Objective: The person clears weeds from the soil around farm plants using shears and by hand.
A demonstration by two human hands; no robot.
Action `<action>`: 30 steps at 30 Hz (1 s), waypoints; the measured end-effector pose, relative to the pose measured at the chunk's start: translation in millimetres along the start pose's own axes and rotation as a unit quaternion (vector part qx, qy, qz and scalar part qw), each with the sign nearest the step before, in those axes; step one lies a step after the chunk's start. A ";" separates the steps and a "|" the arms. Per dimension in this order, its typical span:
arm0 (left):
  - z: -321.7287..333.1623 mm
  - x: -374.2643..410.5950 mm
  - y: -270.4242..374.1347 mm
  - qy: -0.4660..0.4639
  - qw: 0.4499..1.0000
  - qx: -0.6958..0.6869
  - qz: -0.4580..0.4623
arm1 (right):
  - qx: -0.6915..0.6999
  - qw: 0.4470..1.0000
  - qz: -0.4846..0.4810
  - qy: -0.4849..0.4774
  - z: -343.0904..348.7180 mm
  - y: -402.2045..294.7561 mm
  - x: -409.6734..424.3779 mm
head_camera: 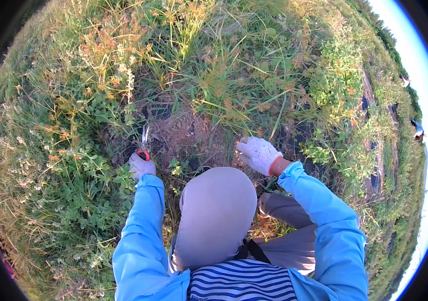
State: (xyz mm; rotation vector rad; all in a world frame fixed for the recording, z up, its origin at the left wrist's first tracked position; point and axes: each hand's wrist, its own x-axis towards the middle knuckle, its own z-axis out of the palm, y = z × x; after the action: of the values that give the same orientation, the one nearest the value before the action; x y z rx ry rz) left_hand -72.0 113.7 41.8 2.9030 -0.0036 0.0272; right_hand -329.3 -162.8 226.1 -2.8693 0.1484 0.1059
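My left hand [142, 165], in a pale work glove, grips scissors [144, 143] by their red handles. Their metal blades point away from me and stand slightly apart over the weeds. To the right, my right hand [258, 155] wears a white knitted glove with an orange-red cuff edge. It hovers at or rests on the grass, fingers partly bent; whether it holds anything cannot be made out. Between the hands lies a patch of brown soil [193, 131], and a small leafy plant [176, 166] grows near my knee.
Dense grass and seeding weeds [214, 82] surround the soil patch. Leafy green plants [90, 188] crowd the left side. Strips of black ground sheet [375, 180] show on the right. Two people [418, 129] [405, 81] are far off at the right edge. My bent knee [217, 203] is close below the soil.
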 end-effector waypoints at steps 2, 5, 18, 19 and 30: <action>11.2 3.0 -4.8 0.014 0.999 -0.035 0.019 | -0.023 0.999 0.006 -0.030 24.2 -6.9 36.1; 27.1 8.5 -11.5 0.028 0.996 -0.072 0.040 | -0.044 0.999 -0.013 -0.006 62.4 -2.8 76.7; 27.5 -4.5 -4.6 0.072 0.982 -0.164 0.066 | -0.249 0.966 -0.018 -0.068 128.0 31.8 170.7; 26.7 -4.8 -4.4 0.067 0.982 -0.164 0.065 | -0.268 0.961 -0.010 -0.069 129.1 33.8 175.6; 25.2 -4.5 -4.0 0.040 0.993 -0.105 0.036 | -0.230 0.962 0.132 -0.064 136.8 45.5 208.1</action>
State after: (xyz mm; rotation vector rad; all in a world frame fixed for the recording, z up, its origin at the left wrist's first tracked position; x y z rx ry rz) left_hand -76.0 111.6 16.3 2.6885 -0.0911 0.1469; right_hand -135.9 -189.1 64.9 -3.2706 0.5479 0.4280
